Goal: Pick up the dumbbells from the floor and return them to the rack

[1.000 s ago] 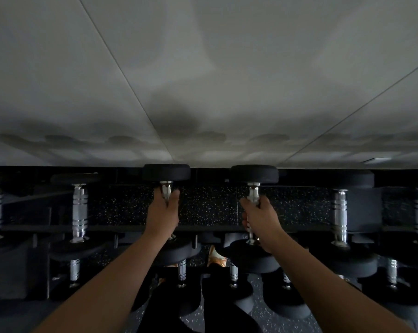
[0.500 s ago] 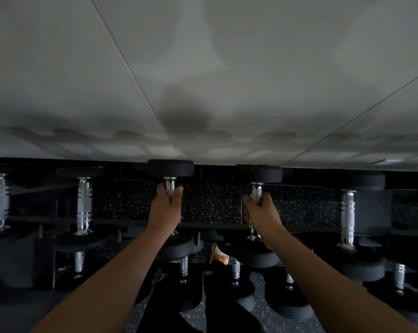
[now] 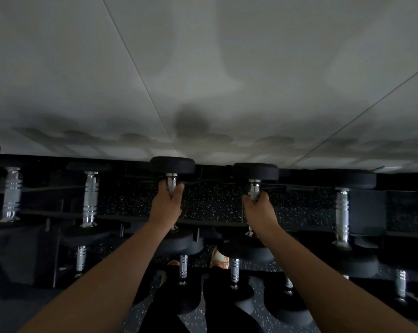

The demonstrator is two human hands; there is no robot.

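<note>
- the dumbbell rack ran across the whole width of the view, a dark frame against a pale wall, with black speckled rubber flooring showing between its rails.
- other dumbbells sat on the top tier to either side: one with a ribbed chrome handle toward the rack's left end, another toward its right end, and more cut off at both edges of the view.
- a lower tier held further dumbbells under the arms, their black heads crowding the space near the person's legs; an orange shoe showed between them.
- nothing lay between the two hands; the neighbouring dumbbells stood well apart from the held pair.
- the left hand was closed around the chrome handle of the left dumbbell, fingers wrapped just under its far head.
- the right hand was closed the same way around the handle of the right dumbbell.
- both held dumbbells had round black rubber heads and short bright handles, lying front to back at the middle of the rack's top tier, far heads by the rack's rear edge near the wall, near heads at the front rail.
- whether they rested fully on the rails could not be told.
</note>
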